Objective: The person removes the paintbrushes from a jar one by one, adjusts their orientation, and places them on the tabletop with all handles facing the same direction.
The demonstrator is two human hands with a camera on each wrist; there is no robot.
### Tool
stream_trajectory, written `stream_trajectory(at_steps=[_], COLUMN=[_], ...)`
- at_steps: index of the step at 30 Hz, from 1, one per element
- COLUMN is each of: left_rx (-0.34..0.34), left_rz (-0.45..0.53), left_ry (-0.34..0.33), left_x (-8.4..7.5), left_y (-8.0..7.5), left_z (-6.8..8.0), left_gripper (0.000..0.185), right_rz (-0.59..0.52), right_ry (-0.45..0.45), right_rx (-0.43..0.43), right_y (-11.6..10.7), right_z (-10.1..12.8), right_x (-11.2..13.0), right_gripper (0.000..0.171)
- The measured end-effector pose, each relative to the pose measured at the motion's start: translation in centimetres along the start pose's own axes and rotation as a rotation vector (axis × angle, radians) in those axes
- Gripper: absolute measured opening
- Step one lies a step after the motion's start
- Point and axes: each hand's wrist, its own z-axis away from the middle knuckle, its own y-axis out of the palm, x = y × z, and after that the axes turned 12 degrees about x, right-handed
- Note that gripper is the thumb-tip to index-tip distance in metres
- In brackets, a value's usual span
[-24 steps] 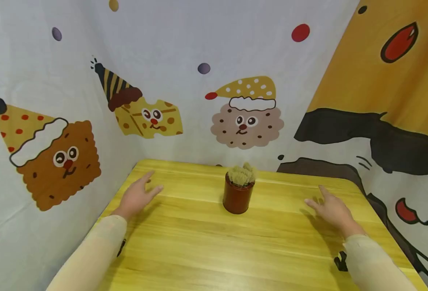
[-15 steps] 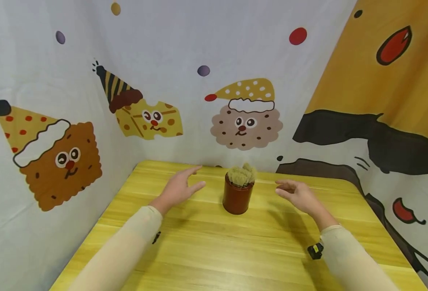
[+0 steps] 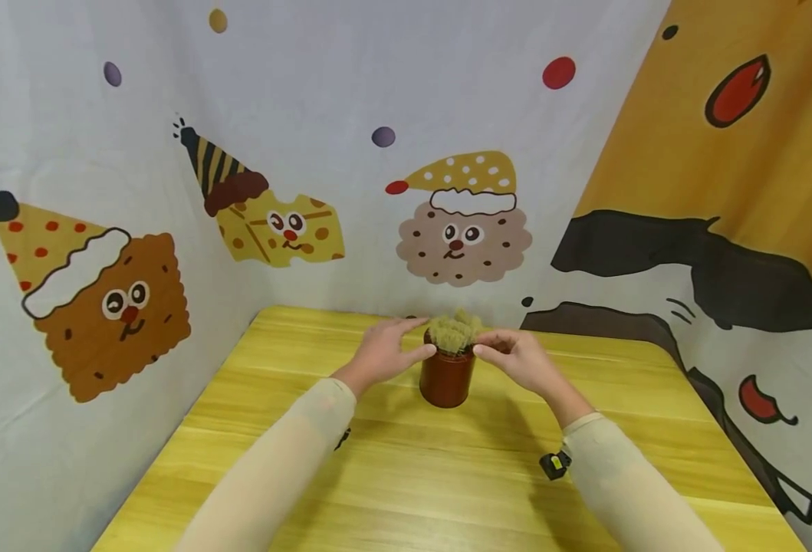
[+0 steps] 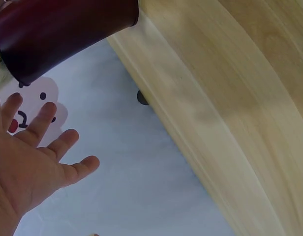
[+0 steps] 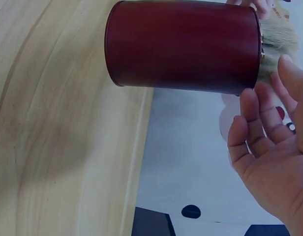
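Closing in from wide apart, the left hand (image 3: 381, 354) and right hand (image 3: 519, 359) are now flanking the red pot (image 3: 446, 378) on the worktop (image 3: 406, 460), fingers (image 5: 250, 132) relaxed and holding nothing, a grasp looking imminent.

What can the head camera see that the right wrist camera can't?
Only the head view shows the left hand, both sleeves, the whole yellow table and the cookie cartoons on the cloth walls. Only the right wrist view shows the right hand's palm and the pot's bare side up close. Both show the dark red pot with its fuzzy plant, and the right hand by its rim.
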Motion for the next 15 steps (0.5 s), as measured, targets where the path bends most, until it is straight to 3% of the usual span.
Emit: stream_trajectory(at_steps=[9, 15], left_rx=[0.015, 0.029], left_rz=[-0.017, -0.002], left_ry=[-0.017, -0.017], left_x=[0.2, -0.1], left_y=[0.7, 0.9], left_z=[-0.4, -0.5], left_gripper=[0.07, 0.07], right_rz=[0.048, 0.05], right_ry=[0.074, 0.096], right_rx=[-0.037, -0.026], right_y=[0.4, 0.4], right_z=[-1.2, -1.7], right_x=[0.4, 0.6], right_gripper=[0.07, 0.072])
